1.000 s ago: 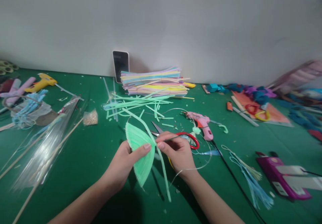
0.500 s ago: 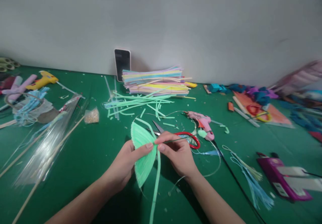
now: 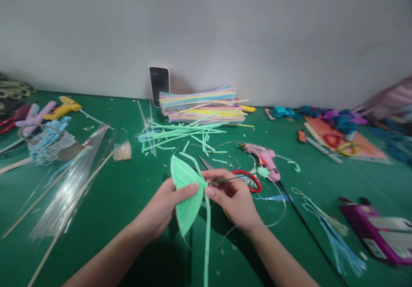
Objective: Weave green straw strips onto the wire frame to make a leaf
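A mint-green fan [image 3: 184,171] made of ridged pipe cleaners stands tilted in the middle of the view. My left hand [image 3: 164,203] pinches it, thumb across its near face, fingers behind. At the fan's gathered point, my right hand [image 3: 234,196] has thumb and fingers closed on the narrow joint. From that joint a loose green pipe cleaner [image 3: 207,239] hangs down toward me, and a short end sticks up. A thin dark stem [image 3: 230,178] runs right from the joint over my right hand. Red-handled scissors [image 3: 258,186] lie behind that hand, partly hidden.
Cut green pipe cleaners [image 3: 186,131] lie before a multicoloured pipe-cleaner bundle [image 3: 199,102] and a phone [image 3: 160,85] against the wall. Right are a pink glue gun [image 3: 265,158] with black cord, tassels [image 3: 337,239] and a purple device [image 3: 363,227]. Sticks and plastic sleeves [image 3: 71,188] lie left.
The whole scene has shifted slightly in view as the head turned. The fan has tilted a little, and its gathered joint shows more between my hands. Both hands keep their hold.
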Motion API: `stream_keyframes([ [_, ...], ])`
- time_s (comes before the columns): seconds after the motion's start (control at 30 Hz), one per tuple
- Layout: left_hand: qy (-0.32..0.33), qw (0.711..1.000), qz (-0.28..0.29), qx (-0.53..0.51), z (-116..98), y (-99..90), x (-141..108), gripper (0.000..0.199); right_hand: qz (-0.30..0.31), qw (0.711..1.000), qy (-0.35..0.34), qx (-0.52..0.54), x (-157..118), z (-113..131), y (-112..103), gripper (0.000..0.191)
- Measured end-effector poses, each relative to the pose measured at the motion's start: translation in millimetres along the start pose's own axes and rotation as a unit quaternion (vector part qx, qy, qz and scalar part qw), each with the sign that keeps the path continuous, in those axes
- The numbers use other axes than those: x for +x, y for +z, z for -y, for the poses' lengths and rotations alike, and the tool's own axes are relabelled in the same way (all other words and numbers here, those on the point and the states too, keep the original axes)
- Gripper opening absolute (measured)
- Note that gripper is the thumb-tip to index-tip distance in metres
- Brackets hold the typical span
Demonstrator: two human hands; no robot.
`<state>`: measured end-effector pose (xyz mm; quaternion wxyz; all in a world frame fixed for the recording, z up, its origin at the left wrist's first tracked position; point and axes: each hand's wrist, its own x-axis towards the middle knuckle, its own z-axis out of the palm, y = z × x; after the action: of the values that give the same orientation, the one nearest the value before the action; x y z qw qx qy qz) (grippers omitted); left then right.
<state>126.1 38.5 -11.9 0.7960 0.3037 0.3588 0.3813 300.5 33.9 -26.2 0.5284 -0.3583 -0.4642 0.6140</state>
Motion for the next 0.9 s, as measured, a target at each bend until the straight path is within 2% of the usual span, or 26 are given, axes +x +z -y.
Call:
stream_keyframes([
  [0.07, -0.008, 1.000, -0.001, 0.022, -7, -5.6, 0, 0.014, 0.041, 0.997, 0.047, 0.046, 1, 1, -6, 0.039],
  [0.1, -0.020, 0.999, 0.001, 0.033, -11, -9.1, -1, 0.015, 0.047, 0.995, 0.067, 0.063, 2, 1, -8, 0.039],
  [0.17, -0.058, 0.997, 0.017, 0.051, -17, -16.5, -1, 0.018, 0.042, 0.990, 0.107, 0.075, 3, 2, -10, 0.027],
  [0.23, -0.095, 0.992, 0.055, 0.063, -20, -22.1, -1, 0.020, 0.056, 0.985, 0.145, 0.067, 3, 1, -9, 0.025],
  [0.37, -0.140, 0.969, 0.172, 0.107, -17, -25.7, 0, 0.032, 0.133, 0.968, 0.211, 0.025, -2, 1, 0, 0.032],
  [0.43, -0.142, 0.967, 0.181, 0.111, -16, -26.9, 1, 0.030, 0.134, 0.964, 0.229, 0.012, -3, 0, 3, 0.033],
  [0.53, -0.131, 0.981, 0.128, 0.061, -16, -30.7, 5, 0.040, 0.074, 0.979, 0.188, 0.035, -1, -1, 5, 0.032],
  [0.6, -0.121, 0.988, 0.095, 0.009, -15, -32.4, 9, 0.049, -0.007, 0.990, 0.128, 0.064, 1, -3, 8, 0.030],
  [0.63, -0.105, 0.991, 0.076, -0.007, -14, -32.1, 11, 0.046, -0.053, 0.991, 0.098, 0.076, 2, -4, 10, 0.029],
  [0.73, 0.001, 1.000, 0.001, 0.016, -2, -24.9, 16, 0.021, -0.172, 0.980, 0.038, 0.091, 3, -11, 18, 0.029],
  [0.8, 0.058, 0.996, -0.010, 0.066, 8, -16.4, 18, 0.026, -0.225, 0.970, 0.022, 0.092, 2, -16, 25, 0.031],
  [0.9, 0.107, 0.992, -0.032, 0.061, 20, -5.0, 17, 0.024, -0.252, 0.963, 0.017, 0.095, -1, -23, 33, 0.031],
])
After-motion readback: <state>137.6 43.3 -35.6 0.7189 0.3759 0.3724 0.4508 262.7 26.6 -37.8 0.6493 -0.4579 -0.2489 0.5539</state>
